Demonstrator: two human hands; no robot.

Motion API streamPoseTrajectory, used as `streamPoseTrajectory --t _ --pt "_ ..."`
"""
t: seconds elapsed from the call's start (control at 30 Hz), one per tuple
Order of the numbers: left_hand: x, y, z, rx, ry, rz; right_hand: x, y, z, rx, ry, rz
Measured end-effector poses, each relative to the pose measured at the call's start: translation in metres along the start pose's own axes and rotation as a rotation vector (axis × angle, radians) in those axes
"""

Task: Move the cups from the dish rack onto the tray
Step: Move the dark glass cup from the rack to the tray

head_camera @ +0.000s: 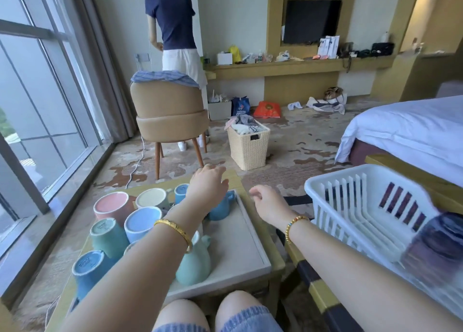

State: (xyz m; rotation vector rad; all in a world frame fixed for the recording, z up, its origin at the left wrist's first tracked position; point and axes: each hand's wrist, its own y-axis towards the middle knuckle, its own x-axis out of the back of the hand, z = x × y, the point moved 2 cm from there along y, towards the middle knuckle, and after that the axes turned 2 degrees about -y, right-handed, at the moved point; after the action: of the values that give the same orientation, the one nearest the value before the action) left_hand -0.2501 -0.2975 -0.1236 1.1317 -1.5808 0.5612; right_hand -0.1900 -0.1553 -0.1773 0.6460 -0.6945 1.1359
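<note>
Head view, looking down past two bare knees in blue denim shorts (250, 318): a pale rectangular tray with a raised white rim (253, 234) lies on a low yellow-wood bench (276, 261). Upside-down ceramic cups crowd its left part: a blue cup (87, 269) nearest, then a mint-green handled cup (194, 264), a teal-green cup (107, 236), a light-blue cup (141, 221), a pink cup (112, 206), a cream cup (152, 197) and a small blue cup (181, 190). One blue handled cup (221, 207) stands at the tray's far edge, just beside the left hand (208, 185), which hovers over it with loosely spread fingers, holding nothing. The right hand (266, 202) hangs between tray and white plastic slatted dish rack (350, 206), fingers loosely curled and empty. A dark purple blurred object (436, 244) sits in the rack's near end. Beyond stand a woven laundry basket (248, 146) and a tan chair (170, 116).
</note>
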Motion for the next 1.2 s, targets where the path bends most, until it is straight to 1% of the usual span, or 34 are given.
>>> streamPoseTrajectory --t 0.13,0.27,0.43,0.57,0.63,0.73,0.87,1.03,1.1,1.2 --pt "-0.005 -0.019 -0.073 -0.118 -0.080 0.040 0.059 -0.038 -0.009 0.031 0.039 -0.149" --pt "-0.036 -0.045 -0.144 -0.294 -0.130 0.119 0.112 -0.079 -0.047 -0.035 0.043 -0.346" --pt "-0.080 -0.078 -0.215 -0.345 -0.259 0.274 0.164 -0.126 -0.115 -0.163 -0.067 -0.626" --pt "-0.107 -0.099 -0.252 -0.380 -0.287 0.316 0.180 -0.150 -0.160 -0.312 -0.153 -0.754" --pt "-0.116 -0.102 -0.264 -0.380 -0.238 0.333 0.179 -0.156 -0.175 -0.373 -0.174 -0.777" --pt "-0.125 -0.104 -0.277 -0.365 -0.151 0.362 0.177 -0.157 -0.187 -0.444 -0.149 -0.759" --pt "-0.136 -0.106 -0.281 -0.368 0.014 0.331 0.173 -0.153 -0.198 -0.446 0.046 -0.725" --pt "-0.144 -0.106 -0.278 -0.363 0.018 0.277 0.165 -0.151 -0.211 -0.558 0.208 -0.644" --pt "-0.145 -0.106 -0.277 -0.367 0.014 0.265 0.165 -0.151 -0.213 -0.557 0.237 -0.645" --pt "-0.146 -0.106 -0.277 -0.369 -0.004 0.248 0.166 -0.152 -0.214 -0.529 0.218 -0.639"
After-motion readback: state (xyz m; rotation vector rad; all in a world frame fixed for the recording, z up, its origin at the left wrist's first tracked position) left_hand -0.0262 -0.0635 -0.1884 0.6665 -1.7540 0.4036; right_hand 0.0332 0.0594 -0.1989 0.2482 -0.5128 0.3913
